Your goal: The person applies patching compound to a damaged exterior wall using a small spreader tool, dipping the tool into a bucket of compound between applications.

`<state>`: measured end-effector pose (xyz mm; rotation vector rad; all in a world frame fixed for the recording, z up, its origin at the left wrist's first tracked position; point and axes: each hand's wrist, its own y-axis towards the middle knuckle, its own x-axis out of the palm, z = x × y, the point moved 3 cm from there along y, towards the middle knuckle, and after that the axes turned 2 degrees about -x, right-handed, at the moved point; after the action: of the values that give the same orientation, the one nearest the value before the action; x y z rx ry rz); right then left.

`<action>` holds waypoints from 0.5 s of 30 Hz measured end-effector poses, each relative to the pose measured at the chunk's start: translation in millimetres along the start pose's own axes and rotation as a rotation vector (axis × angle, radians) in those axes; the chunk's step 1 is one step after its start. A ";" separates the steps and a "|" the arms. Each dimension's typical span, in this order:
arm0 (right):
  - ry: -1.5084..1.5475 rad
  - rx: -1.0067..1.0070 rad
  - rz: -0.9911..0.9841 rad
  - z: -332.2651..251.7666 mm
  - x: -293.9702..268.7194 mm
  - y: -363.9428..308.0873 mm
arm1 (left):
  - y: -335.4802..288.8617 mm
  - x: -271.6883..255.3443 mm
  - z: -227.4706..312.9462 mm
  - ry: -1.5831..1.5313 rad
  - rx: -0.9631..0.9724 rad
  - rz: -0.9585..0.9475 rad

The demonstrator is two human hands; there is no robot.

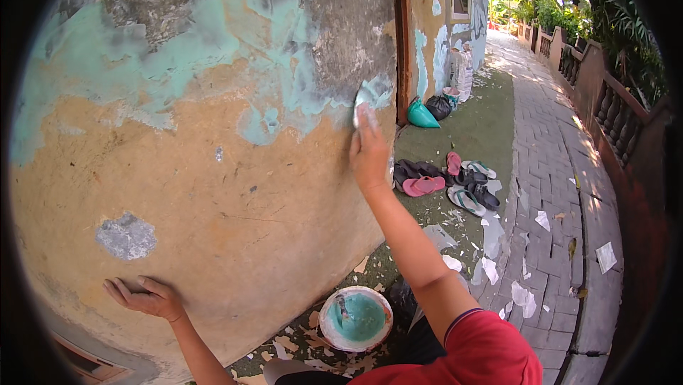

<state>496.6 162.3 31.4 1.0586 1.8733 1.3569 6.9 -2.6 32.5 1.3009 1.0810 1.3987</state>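
My right hand (370, 154) is closed around a pale, putty-smeared putty knife (361, 106), its edge against the wall near the corner by the brown door frame. Most of the handle is hidden by my fingers. The wall (192, 186) is bare tan in its lower part, with turquoise putty (163, 50) spread in uneven strokes over the upper part. Low on the left, my left hand (146, 299) lies against the tan surface, fingers apart and holding nothing. Below my hands stands a white bucket (386, 324) with turquoise putty (361, 317) and a tool (341, 305) inside.
Sandals (466, 200) lie in a group on the green ground. Behind them are a turquoise bag (421, 113), a black bag (439, 106) and a white sack (462, 75). Paint flakes (524, 299) litter the paved path, which a balustrade (615, 118) borders on the right.
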 end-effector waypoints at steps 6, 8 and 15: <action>0.199 -0.030 -0.224 -77.1 -23.5 -58.6 | -1.0 -2.8 -5.9 0.024 0.006 -0.015; 0.159 -0.034 -0.113 -65.4 -38.0 -43.9 | 1.1 -6.2 -10.5 0.055 0.024 -0.019; -0.103 0.015 0.033 17.2 -27.1 22.3 | -1.7 -0.2 -1.3 0.021 0.005 -0.021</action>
<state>530.3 151.0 47.5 1.1501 1.8011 1.2837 5.7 -2.5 30.7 1.2770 1.1101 1.3978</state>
